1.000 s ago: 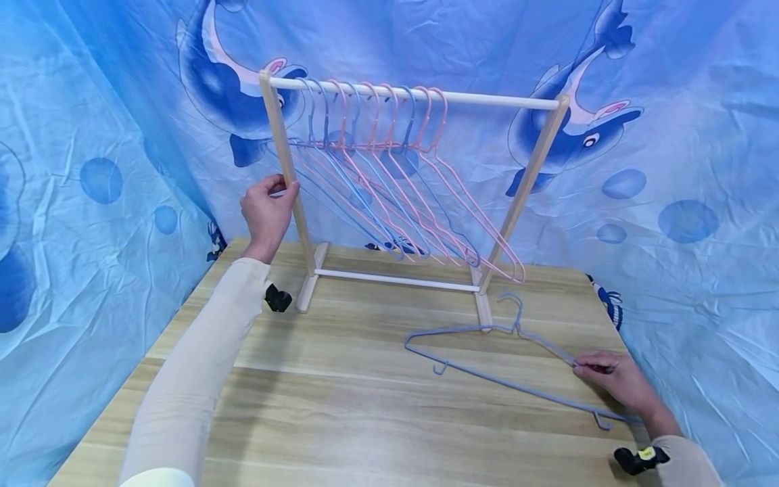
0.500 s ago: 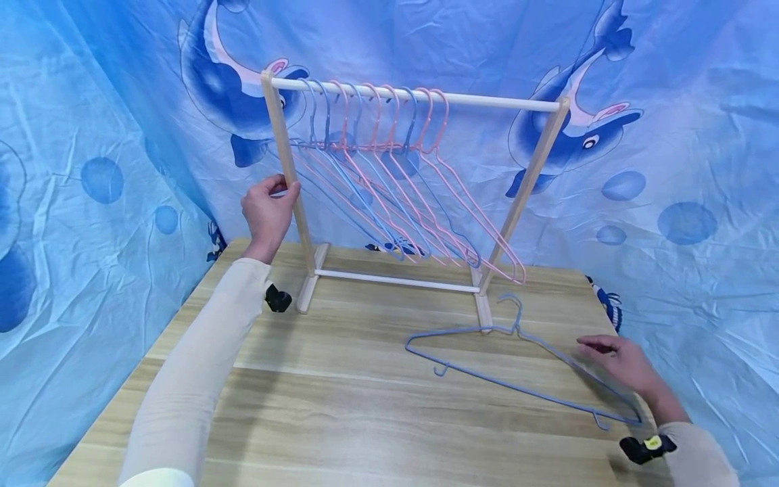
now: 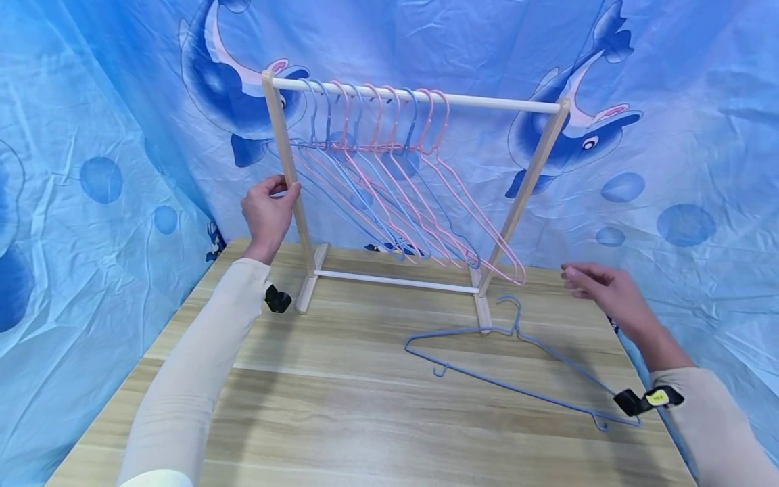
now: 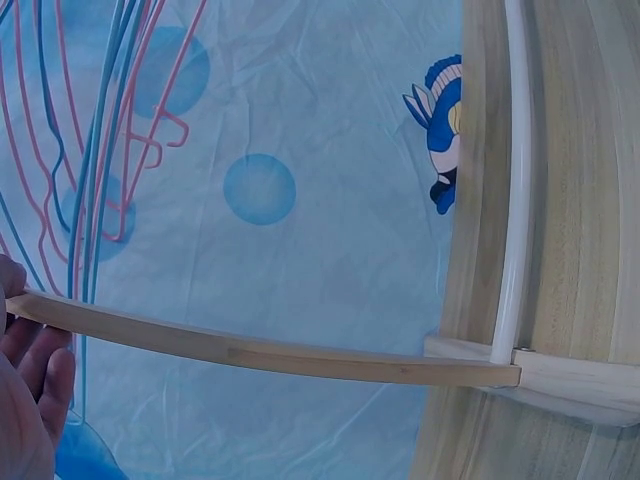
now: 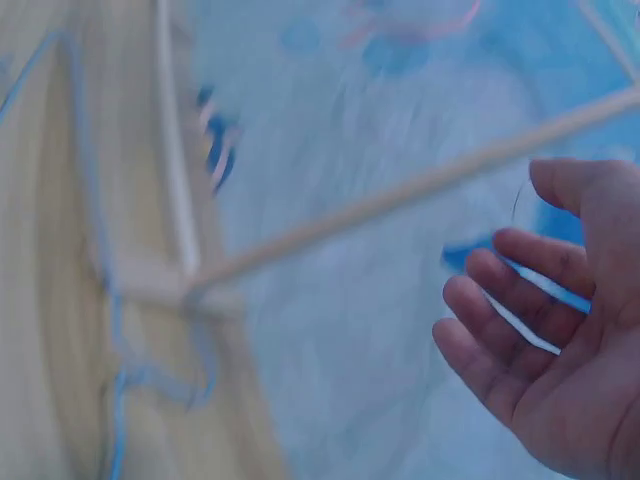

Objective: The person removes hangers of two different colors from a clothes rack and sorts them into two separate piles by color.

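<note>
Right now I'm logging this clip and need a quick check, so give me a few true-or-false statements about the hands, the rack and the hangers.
1. The left hand grips the rack's left post. True.
2. The right hand pinches the blue hanger on the table. False: it is raised above the table with relaxed fingers, holding nothing.
3. Pink and blue hangers hang on the rail. True.
4. The hanging hangers crowd the rail's right end. False: they sit toward the left and middle.
5. One blue hanger lies flat on the wooden table. True.

Wooden table (image 3: pixel 341 406): rack (image 3: pixel 414 101), blue hanger (image 3: pixel 517 365)
</note>
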Available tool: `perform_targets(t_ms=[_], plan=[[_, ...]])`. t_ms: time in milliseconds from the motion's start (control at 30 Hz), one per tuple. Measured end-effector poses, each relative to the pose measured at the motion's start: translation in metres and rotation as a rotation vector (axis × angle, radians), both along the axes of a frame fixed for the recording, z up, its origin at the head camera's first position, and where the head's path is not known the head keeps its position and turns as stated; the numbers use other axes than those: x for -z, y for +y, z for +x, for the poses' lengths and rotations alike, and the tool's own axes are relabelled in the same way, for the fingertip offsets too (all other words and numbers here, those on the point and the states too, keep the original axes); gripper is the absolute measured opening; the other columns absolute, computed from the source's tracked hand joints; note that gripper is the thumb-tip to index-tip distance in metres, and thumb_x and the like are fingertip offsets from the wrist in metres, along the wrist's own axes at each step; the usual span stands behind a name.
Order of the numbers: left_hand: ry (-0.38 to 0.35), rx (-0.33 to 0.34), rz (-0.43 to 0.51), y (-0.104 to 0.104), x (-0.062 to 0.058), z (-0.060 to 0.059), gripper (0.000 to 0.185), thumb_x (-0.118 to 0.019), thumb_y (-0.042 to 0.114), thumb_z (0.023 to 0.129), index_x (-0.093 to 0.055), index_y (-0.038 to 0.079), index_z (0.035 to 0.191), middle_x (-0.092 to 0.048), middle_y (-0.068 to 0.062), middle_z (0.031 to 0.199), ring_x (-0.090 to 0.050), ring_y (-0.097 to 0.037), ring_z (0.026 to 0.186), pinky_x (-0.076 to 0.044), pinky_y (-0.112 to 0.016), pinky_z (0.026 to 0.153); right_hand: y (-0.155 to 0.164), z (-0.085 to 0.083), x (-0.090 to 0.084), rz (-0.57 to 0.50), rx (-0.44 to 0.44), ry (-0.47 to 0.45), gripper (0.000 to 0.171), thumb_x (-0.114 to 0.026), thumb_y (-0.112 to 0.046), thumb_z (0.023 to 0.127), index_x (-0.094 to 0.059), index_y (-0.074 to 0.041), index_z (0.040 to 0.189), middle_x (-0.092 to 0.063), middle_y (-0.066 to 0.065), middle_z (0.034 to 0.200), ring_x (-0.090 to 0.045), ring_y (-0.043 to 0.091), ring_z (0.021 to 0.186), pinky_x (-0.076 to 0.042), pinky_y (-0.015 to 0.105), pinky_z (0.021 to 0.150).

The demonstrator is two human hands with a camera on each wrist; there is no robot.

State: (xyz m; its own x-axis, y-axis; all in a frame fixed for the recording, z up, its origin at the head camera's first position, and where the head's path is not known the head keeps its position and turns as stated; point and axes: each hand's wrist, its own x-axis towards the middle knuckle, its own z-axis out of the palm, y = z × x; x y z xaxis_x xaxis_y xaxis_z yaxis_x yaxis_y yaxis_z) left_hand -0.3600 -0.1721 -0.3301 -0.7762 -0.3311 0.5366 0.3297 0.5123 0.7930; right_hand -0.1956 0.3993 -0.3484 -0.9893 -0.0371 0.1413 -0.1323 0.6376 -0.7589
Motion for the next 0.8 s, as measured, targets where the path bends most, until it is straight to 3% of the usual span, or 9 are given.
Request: perform_targets(t_ms=[67, 133, 233, 333, 467, 600, 800], plan=[[0.002, -0.003, -0.001, 0.0, 0.0, 0.0, 0.04, -0.071, 0.042, 0.096, -0.077, 0.01, 0.12, -0.077, -0.009, 0.112, -0.075, -0.022, 0.096, -0.061, -0.032, 0.083, -0.013, -0.005, -0.014, -0.078, -0.018, 0.0, 0.06, -0.052, -0.039, 0.107, -0.052, 0.009, 0.143, -0.069, -0.016, 0.111, -0.067, -0.004, 0.095, -0.057, 0.018, 0.081], [0.002, -0.007, -0.002, 0.0, 0.0, 0.001, 0.04, -0.071, 0.042, 0.096, -0.077, 0.01, 0.12, -0.077, -0.009, 0.112, -0.075, -0.022, 0.096, -0.06, -0.031, 0.082, -0.026, -0.01, -0.026, -0.159, -0.038, -0.01, 0.058, -0.052, -0.04, 0.107, -0.054, 0.006, 0.143, -0.069, -0.022, 0.107, -0.069, 0.0, 0.097, -0.058, 0.019, 0.082], [0.005, -0.008, 0.0, -0.001, 0.0, 0.001, 0.04, -0.071, 0.041, 0.096, -0.077, 0.01, 0.12, -0.077, -0.01, 0.112, -0.075, -0.022, 0.096, -0.06, -0.03, 0.081, -0.045, -0.017, -0.042, -0.263, -0.075, -0.031, 0.049, -0.054, -0.04, 0.106, -0.062, -0.004, 0.138, -0.072, -0.018, 0.106, -0.07, 0.002, 0.098, -0.058, 0.02, 0.083], [0.004, -0.008, 0.004, -0.001, 0.0, 0.001, 0.039, -0.071, 0.041, 0.096, -0.077, 0.01, 0.119, -0.077, -0.01, 0.111, -0.075, -0.022, 0.096, -0.06, -0.029, 0.081, -0.062, -0.024, -0.054, -0.377, -0.114, -0.049, 0.033, -0.057, -0.039, 0.105, -0.071, -0.017, 0.124, -0.074, -0.012, 0.106, -0.071, 0.005, 0.096, -0.058, 0.022, 0.083], [-0.003, -0.005, 0.006, -0.001, 0.0, 0.0, 0.04, -0.07, 0.042, 0.096, -0.077, 0.01, 0.12, -0.077, -0.009, 0.112, -0.074, -0.021, 0.096, -0.06, -0.03, 0.081, -0.082, -0.034, -0.063, -0.494, -0.147, -0.083, 0.021, -0.06, -0.037, 0.104, -0.076, -0.024, 0.111, -0.075, -0.006, 0.105, -0.071, 0.009, 0.096, -0.059, 0.024, 0.083], [-0.009, -0.001, 0.008, 0.0, 0.001, 0.0, 0.04, -0.07, 0.042, 0.096, -0.077, 0.011, 0.121, -0.077, -0.009, 0.112, -0.074, -0.021, 0.096, -0.06, -0.031, 0.081, -0.097, -0.042, -0.072, -0.465, -0.137, -0.126, 0.029, -0.059, -0.043, 0.103, -0.072, -0.021, 0.116, -0.073, -0.004, 0.105, -0.069, 0.012, 0.099, -0.059, 0.025, 0.084], [-0.009, 0.007, 0.016, 0.0, 0.001, 0.0, 0.04, -0.071, 0.041, 0.096, -0.076, 0.01, 0.121, -0.076, -0.01, 0.113, -0.074, -0.022, 0.098, -0.06, -0.034, 0.085, -0.116, -0.057, -0.082, -0.422, -0.111, -0.194, 0.055, -0.057, -0.051, 0.102, -0.063, -0.006, 0.131, -0.073, -0.004, 0.101, -0.071, 0.009, 0.091, -0.059, 0.023, 0.079]])
